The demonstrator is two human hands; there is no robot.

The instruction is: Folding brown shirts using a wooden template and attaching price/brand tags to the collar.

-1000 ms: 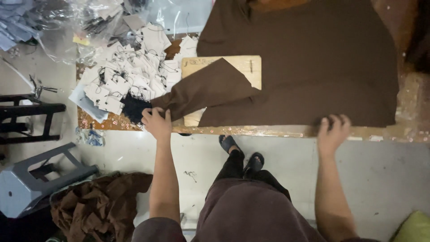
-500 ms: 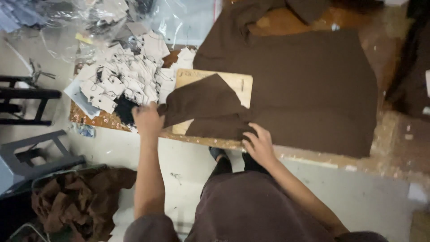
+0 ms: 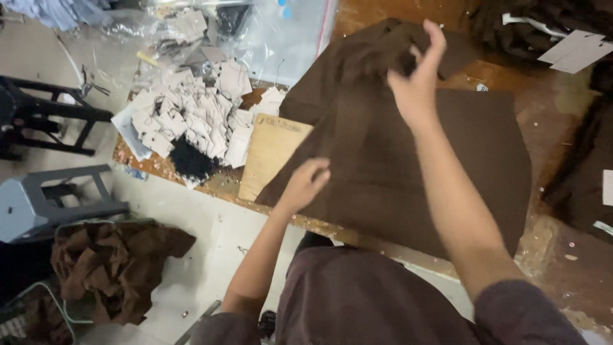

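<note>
Heap of small pale card hang tags (image 3: 191, 115) w/ dark strings on desk's left side, clear plastic zip bags (image 3: 281, 38) w/ red-edged seal at far centre-left, white paper labels (image 3: 571, 51) far right on dark cloth, plus white label (image 3: 607, 187) at right edge.

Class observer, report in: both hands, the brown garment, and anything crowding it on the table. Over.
Left hand pressing brown garment at its near-left edge. Right hand gripping bunched fabric at the far end. Pile of paper tags and wooden board alongside, left.
</note>
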